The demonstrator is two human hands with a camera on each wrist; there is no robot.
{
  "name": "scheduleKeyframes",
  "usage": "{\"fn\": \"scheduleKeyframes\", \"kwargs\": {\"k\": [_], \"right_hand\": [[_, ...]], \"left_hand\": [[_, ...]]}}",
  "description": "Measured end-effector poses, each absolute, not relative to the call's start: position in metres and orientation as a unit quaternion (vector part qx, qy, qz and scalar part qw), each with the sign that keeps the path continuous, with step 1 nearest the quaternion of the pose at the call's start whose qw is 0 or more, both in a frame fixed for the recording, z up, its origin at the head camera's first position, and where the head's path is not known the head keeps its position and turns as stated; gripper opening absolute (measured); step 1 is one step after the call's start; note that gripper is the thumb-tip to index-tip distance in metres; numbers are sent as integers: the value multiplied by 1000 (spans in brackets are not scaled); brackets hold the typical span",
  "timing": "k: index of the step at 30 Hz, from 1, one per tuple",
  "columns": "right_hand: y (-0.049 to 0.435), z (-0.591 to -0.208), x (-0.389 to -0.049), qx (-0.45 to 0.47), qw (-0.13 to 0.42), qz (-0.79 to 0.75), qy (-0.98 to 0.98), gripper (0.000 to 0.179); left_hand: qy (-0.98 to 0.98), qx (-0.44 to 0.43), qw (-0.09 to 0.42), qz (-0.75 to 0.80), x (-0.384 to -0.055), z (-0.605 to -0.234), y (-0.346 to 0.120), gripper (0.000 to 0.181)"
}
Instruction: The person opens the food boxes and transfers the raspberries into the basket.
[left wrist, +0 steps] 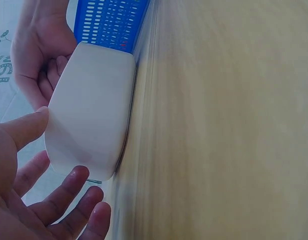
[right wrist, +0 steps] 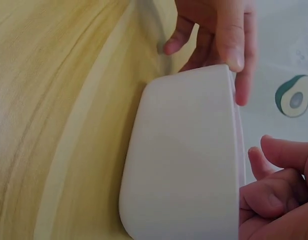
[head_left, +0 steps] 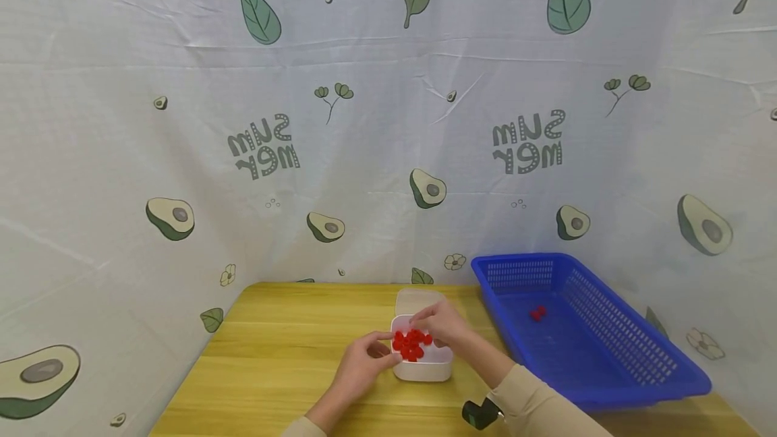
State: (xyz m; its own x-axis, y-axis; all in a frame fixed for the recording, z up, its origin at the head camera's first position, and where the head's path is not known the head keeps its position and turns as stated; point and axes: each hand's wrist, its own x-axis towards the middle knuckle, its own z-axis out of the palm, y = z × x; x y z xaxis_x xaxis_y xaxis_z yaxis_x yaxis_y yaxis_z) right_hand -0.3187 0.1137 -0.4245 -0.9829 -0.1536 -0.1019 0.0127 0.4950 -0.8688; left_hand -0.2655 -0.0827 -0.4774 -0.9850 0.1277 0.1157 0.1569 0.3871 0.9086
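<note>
A small white box (head_left: pixel 423 372) stands on the table with its lid (head_left: pixel 419 300) behind it. Inside, toward the left, lie several small red pieces (head_left: pixel 409 344); their kind is too small to tell. At the box's left end is my left hand (head_left: pixel 362 363), thumb at the rim and the other fingers spread loosely, as the left wrist view shows. My right hand (head_left: pixel 443 324) reaches over the box's right side, fingers bent down into it. In the right wrist view those fingers (right wrist: pixel 274 197) are curled behind the wall; whether they pinch a red piece is hidden.
To the right stands a large blue plastic basket (head_left: pixel 607 393) with a few red pieces (head_left: pixel 537 313) on its floor. A small black device (head_left: pixel 479 415) is by the right sleeve. A patterned cloth (head_left: pixel 364 154) hangs behind the wood-grain table (head_left: pixel 273 356).
</note>
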Motion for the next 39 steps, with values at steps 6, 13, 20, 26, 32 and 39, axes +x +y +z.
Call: {"fn": "scheduleKeyframes", "kwargs": {"k": [6,13,20,26,32,39], "right_hand": [[106,-430,-317,-48,67,-490,868,16],[97,-442,-317,-44,67,-484,872,15],[93,-453,-320,-24,45,-460,887,13],[90,-451,-319,-36,13,-427,903,8],[87,-454,-317,-56,-18,-380,923,6],[85,-455,-314,-62,-38,-341,937,10]], "left_hand": [[-831,-95,18,-548,-265,-478,-82,43],[-830,-96,20,-549,-266,-480,-81,41],[-831,-101,21,-547,-268,-480,-80,41],[-830,-107,26,-547,-269,-478,-82,41],[-830,-105,26,-547,-269,-482,-83,41],[-826,-107,30,-553,-267,-481,-84,42]]}}
